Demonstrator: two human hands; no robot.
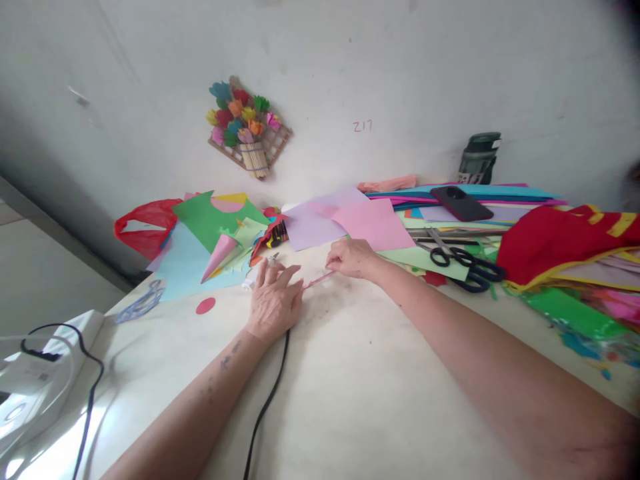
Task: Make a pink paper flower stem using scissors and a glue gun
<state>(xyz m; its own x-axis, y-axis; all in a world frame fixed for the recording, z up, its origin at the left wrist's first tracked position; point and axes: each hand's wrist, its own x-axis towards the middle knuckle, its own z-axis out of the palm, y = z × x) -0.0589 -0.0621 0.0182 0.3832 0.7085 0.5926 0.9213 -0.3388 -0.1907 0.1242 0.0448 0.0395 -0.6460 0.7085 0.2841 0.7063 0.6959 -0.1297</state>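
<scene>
My left hand [275, 300] is palm down over the table, fingers bent and partly spread. Its thumb side meets one end of a thin pink strip [320, 279]; the exact contact is hidden. A closed pinch of my right hand [353, 259] holds the strip's other end, so it spans the gap between both hands. Partly covered by my left hand is a white tool with a pointed tip [273, 256], looking like a glue gun. From under that hand a black cord [267, 400] runs toward me. A red paper circle [205, 306] lies to the left.
Behind my hands are a pink paper cone [219, 257], a green sheet [207, 223] and a pink sheet [375, 223]. Scissors [450, 253], a phone [461, 203] and a red-yellow cloth item [550, 243] lie right. A power strip [75, 333] sits left; a bottle [479, 159] stands behind.
</scene>
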